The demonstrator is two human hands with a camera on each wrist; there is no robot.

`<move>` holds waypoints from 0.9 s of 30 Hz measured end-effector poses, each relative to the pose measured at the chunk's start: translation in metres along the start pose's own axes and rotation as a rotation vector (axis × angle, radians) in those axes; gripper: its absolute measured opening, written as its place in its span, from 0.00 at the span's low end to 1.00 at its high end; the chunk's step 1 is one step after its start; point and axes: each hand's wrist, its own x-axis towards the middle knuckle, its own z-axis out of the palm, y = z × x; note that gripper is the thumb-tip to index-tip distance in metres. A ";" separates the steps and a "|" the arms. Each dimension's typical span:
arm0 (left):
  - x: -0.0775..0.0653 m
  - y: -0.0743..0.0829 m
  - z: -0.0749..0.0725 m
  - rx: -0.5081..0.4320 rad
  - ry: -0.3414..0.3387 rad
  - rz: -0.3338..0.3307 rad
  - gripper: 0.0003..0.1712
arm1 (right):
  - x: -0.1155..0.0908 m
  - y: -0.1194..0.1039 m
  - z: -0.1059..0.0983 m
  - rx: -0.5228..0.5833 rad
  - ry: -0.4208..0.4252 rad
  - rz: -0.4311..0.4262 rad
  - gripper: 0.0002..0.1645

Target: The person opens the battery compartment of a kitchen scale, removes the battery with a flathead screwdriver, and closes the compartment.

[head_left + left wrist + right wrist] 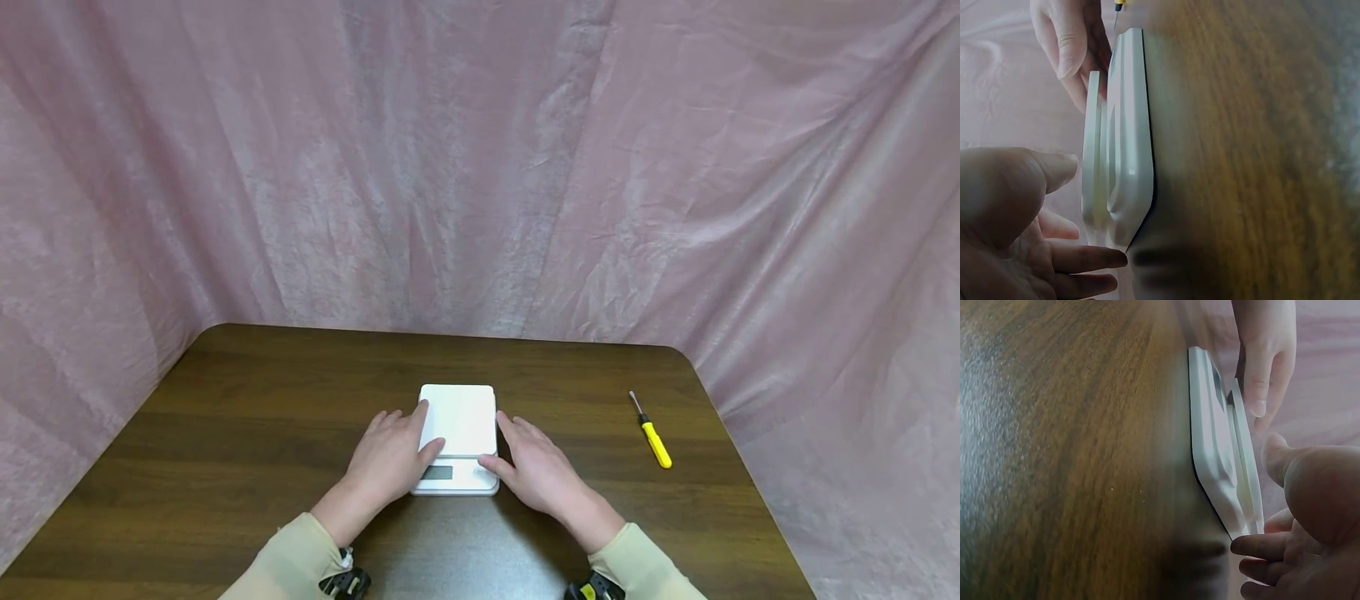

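Pink crinkled fabric (480, 167) hangs on three sides of my view, closing in a dark brown wood-grain table (247, 392) with rounded far corners. Near the front middle of it sits a flat white rectangular kitchen scale (459, 425) with a raised weighing plate and a small grey display (437, 472) on its near edge.

My left hand (390, 462) lies against the scale's left side, fingers straight and a little apart on the table, thumb laid over the plate's near left corner. My right hand (536, 471) mirrors it on the right side, fingers extended and slightly spread, thumb touching the near right corner. Neither hand is curled round anything. I judge the two hands bracket the scale to steady or square it, since both press in from opposite sides. The wrist views show the scale resting flat on the wood, fingertips just at its edge.

Well apart to the right lies a small screwdriver with a yellow handle (652, 433), its metal tip pointing away.
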 end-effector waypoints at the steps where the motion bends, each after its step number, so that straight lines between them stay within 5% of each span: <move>1: 0.001 0.000 0.000 -0.003 -0.001 -0.004 0.44 | 0.000 0.000 0.000 0.004 0.001 0.001 0.48; 27: 0.005 0.000 0.000 -0.084 -0.011 0.026 0.43 | 0.008 -0.003 0.007 0.081 0.057 0.012 0.47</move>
